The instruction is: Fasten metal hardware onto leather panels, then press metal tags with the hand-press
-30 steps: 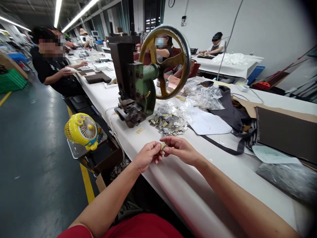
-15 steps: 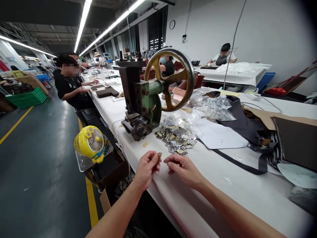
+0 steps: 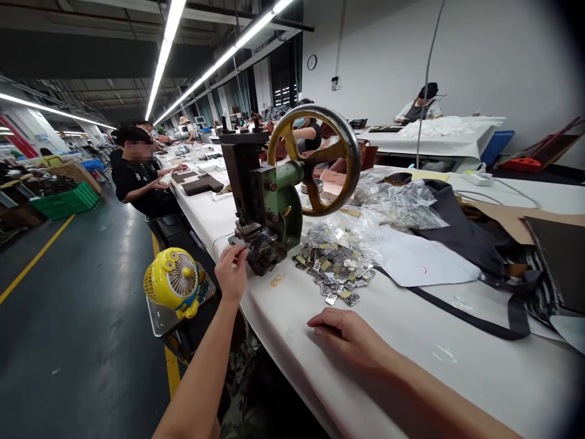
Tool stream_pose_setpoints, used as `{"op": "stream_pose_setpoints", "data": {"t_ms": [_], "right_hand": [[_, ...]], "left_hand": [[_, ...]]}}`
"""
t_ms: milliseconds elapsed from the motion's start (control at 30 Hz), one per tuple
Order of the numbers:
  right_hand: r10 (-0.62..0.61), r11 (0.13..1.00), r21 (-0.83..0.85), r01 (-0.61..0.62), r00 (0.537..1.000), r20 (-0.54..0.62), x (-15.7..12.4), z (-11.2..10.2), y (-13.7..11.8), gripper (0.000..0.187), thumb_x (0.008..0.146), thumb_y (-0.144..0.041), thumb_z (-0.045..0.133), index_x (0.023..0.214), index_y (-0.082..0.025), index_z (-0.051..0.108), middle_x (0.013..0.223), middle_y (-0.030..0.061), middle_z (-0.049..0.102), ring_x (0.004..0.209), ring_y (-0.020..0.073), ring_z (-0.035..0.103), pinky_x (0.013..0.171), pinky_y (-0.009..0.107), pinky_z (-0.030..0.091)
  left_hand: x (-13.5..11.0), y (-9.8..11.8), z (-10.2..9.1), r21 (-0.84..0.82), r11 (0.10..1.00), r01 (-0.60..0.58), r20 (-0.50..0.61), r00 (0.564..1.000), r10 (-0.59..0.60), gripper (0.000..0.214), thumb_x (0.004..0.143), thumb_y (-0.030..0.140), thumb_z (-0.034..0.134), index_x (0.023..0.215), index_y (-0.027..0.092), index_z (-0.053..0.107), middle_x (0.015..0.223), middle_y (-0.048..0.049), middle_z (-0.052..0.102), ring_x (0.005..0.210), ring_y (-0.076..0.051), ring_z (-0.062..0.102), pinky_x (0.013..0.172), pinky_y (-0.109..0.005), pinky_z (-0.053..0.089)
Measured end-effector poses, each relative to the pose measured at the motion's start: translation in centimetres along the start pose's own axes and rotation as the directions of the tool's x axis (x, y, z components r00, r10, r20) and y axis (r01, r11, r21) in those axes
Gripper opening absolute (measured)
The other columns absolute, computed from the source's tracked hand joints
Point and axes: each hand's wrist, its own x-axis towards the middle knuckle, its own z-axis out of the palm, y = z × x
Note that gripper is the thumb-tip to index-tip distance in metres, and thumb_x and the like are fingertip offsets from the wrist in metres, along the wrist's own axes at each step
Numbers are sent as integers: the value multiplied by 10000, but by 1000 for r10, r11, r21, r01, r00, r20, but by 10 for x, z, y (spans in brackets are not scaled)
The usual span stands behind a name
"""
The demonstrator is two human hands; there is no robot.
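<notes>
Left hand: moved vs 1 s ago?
Yes. The left hand has gone forward, away from the right hand, to the die at the foot of the hand press, where its fingertips now rest.

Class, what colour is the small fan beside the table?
The fan is yellow; head view.

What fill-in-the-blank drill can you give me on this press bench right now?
1. The left hand touches the die bed of the black and ____ hand-wheel press.
2. The right hand rests palm down on the ____ cloth-covered table.
3. The small round plastic fan beside the table edge is ____.
Missing words: green; white; yellow.
</notes>
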Motion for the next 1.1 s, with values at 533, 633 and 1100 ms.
{"op": "stream_pose_setpoints", "data": {"t_ms": [533,633,1100], "right_hand": [[54,998,36,-55,998,31,1,-4,-3,331,1001,-378,512,1137,-215,766,1075,97,737,964,234,687,869,341,523],[47,998,39,-48,999,25,1,-4,-2,330,999,-385,515,1133,-219,768,1077,100,739,967,239,687,870,342,524],[42,998,39,-42,999,14,0,-4,-6,356,996,-428,503,1110,-228,776,1079,105,749,984,260,697,899,346,534]], "left_hand": [[44,-49,15,45,964,-262,231,942,245,368,1003,494,544,1008,218,788,1217,-93,729,1288,-263,533,1133,-490,433],[36,-59,11,53,959,-280,308,918,251,530,1031,582,419,1231,196,723,1375,-130,654,1415,-280,453,1206,-541,347],[46,-40,-3,206,862,-463,569,773,280,675,1022,618,350,1528,183,455,1600,-144,409,1578,-332,117,1270,-573,172]]}}
